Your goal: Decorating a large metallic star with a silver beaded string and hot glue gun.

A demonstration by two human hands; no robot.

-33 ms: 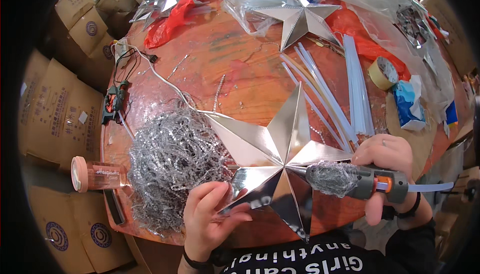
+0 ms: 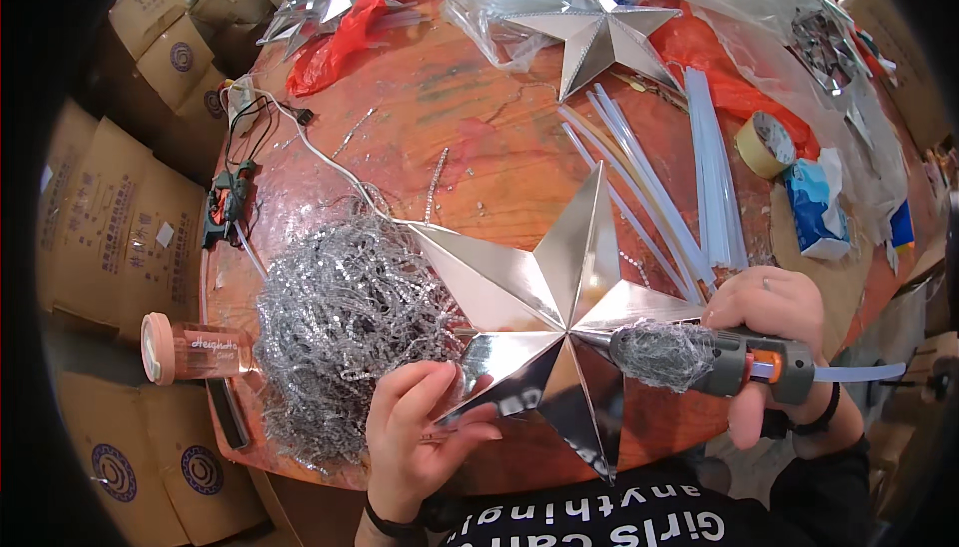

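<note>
A shiny silver five-pointed star [image 2: 571, 287] is held up over the near part of the table. My left hand [image 2: 422, 427] is closed on the tip of its lower left point, between thumb and fingers. My right hand [image 2: 764, 312] grips a dark hot glue gun [image 2: 734, 362], its front wrapped in silvery, crumpled stuff. The gun's nozzle lies by the middle of the star, and a translucent glue stick [image 2: 859, 373] juts from its back. Whether the nozzle touches the star I cannot tell. Left of the star lies a big tangled heap of silver bead trim [image 2: 345, 337].
Glue sticks [image 2: 711, 177], a tape roll [image 2: 766, 145] and a tissue pack [image 2: 814, 209] lie at right. Another silver star [image 2: 599, 35] lies at the back near red plastic [image 2: 699, 57]. A second glue gun [image 2: 232, 202] and a pink-lidded jar [image 2: 195, 347] are at left, beside cardboard boxes [image 2: 110, 217].
</note>
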